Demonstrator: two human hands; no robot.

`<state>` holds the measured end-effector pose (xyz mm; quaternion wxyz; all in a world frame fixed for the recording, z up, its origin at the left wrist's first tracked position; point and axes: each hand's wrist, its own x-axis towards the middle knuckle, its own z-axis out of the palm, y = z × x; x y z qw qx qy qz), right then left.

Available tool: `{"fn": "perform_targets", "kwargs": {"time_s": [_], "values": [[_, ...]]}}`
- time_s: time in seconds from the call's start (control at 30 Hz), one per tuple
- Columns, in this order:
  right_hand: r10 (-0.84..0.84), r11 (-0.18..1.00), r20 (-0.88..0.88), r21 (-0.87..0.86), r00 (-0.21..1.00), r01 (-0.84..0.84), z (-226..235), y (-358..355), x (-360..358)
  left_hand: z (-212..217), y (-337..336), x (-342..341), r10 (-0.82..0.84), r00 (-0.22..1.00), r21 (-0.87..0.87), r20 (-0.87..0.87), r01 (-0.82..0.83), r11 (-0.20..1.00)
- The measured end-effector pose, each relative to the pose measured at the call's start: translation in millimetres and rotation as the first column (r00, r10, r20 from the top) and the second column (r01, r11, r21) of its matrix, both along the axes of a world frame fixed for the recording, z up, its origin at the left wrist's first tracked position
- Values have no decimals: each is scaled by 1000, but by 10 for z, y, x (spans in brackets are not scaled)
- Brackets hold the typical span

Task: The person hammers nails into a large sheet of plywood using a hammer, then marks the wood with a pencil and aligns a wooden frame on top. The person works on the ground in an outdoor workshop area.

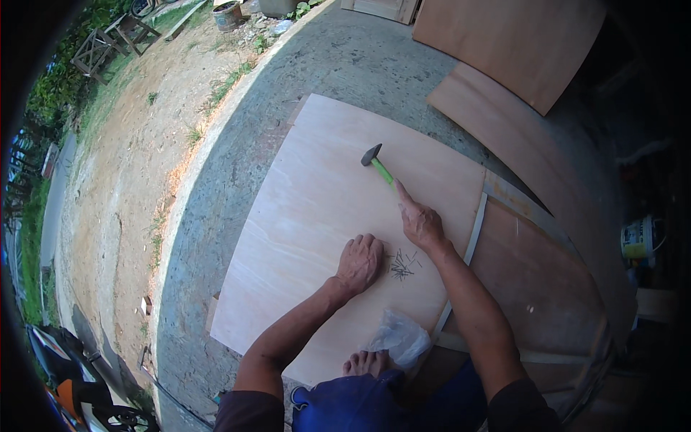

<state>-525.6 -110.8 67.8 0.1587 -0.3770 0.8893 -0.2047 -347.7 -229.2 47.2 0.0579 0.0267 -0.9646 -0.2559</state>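
Observation:
A pale plywood sheet (pixel 309 187) lies flat in front of me. My right hand (pixel 422 225) is wrapped round the green handle of a hammer (pixel 380 165), index finger stretched along it. The dark hammer head rests on or just above the sheet, pointing away from me. To the left and nearer, my left hand (pixel 361 263) is closed, knuckles up, on the plywood; whatever its fingers hold is hidden. Right beside it lies a small loose pile of nails (pixel 401 266). A clear plastic bag (pixel 403 337) sits on the sheet close to my bare foot (pixel 366 363).
A wooden frame (pixel 471 248) with a brown panel (pixel 529 277) adjoins the sheet on the right. More plywood boards (pixel 511 43) lie at the far right. A white bucket (pixel 639 239) stands at the right edge. Concrete floor (pixel 216 216) borders dirt ground on the left, where a motorcycle (pixel 79 389) is parked.

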Motion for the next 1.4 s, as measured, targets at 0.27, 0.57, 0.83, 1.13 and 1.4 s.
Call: {"fn": "perform_targets", "kwargs": {"time_s": [0.27, 0.57, 0.83, 1.13, 1.4], "values": [[-23, 997, -16, -80, 1000, 22, -47, 97, -8, 146, -1386, -524, 720, 687, 579, 96, -627, 521], [-33, 999, 17, -32, 999, 34, 21, -3, 22, -299, -2457, -1285, 832, 528, 493, -172, -685, 537], [30, 976, 107, -219, 994, -6, 39, -203, -20, -247, -2423, -1485, 879, 475, 317, -46, -827, 464], [116, 961, 72, -262, 991, -94, 314, -1628, -165, -149, -2486, -1511, 846, 508, 371, 161, -826, 425], [138, 981, 27, -142, 990, -133, 318, -1914, -173, -59, -2468, -1470, 830, 511, 382, 224, -830, 408]]}}
